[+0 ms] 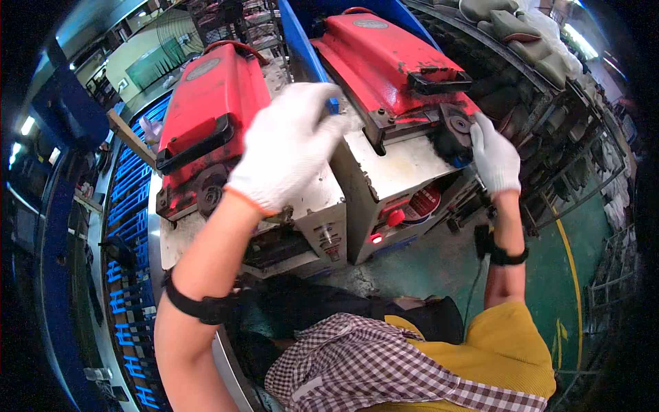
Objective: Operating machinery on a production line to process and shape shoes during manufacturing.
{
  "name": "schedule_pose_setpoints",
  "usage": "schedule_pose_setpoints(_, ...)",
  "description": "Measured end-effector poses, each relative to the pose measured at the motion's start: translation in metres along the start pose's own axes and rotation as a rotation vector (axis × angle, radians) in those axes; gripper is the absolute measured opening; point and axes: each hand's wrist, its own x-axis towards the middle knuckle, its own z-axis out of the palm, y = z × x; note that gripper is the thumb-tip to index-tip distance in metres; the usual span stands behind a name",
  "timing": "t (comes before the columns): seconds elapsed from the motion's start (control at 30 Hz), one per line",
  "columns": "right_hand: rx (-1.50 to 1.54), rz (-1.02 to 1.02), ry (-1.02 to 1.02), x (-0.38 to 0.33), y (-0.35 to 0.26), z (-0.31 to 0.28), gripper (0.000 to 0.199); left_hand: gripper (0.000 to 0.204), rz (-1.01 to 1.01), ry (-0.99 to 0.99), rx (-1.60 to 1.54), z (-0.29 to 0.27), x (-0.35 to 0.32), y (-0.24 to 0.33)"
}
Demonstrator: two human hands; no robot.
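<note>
My left hand (pixel 292 144), in a white knit glove with an orange cuff, is raised over the gap between two red-covered machines. Its thumb stands apart from the fingers, and a small blue piece (pixel 333 105) shows close to the fingertips; no grip on it is visible. My right hand (pixel 495 156), gloved the same way, closes at the front of the right machine (pixel 384 55). Its fingers lie at the edge of a grey round disc (pixel 458 123), beside a dark piece (pixel 449 147). What these fingers hold is hidden. The left machine (pixel 216 89) has a black handle (pixel 195 144).
A blue panel (pixel 302 41) rises between the machines. Red knob (pixel 395 218) and lit red switch (pixel 376 239) sit on the right machine's front. Racks with grey-brown pieces (pixel 511 27) line the right side. Blue slats (pixel 130 206) run along the left. The green floor has a yellow line (pixel 571 268).
</note>
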Motion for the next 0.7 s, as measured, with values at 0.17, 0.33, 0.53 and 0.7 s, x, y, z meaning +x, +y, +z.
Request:
schedule_pose_setpoints(0.17,0.281,-0.111,-0.192,-0.064,-0.042,-0.022,0.060,0.042,0.230,-0.087,0.002,0.047,0.031,0.009)
schedule_pose_setpoints(0.33,0.510,-0.220,-0.302,-0.018,-0.025,-0.055,0.025,0.044,0.427,-0.002,0.037,0.076,0.064,0.010)
schedule_pose_setpoints(0.53,-0.078,-0.589,-0.454,0.135,-0.032,0.009,0.052,0.048,0.376,0.211,0.228,0.027,0.133,0.028)
schedule_pose_setpoints(0.7,-0.188,-0.492,-0.784,0.203,-0.093,0.091,0.119,0.046,0.242,0.275,0.091,-0.029,0.167,0.041)
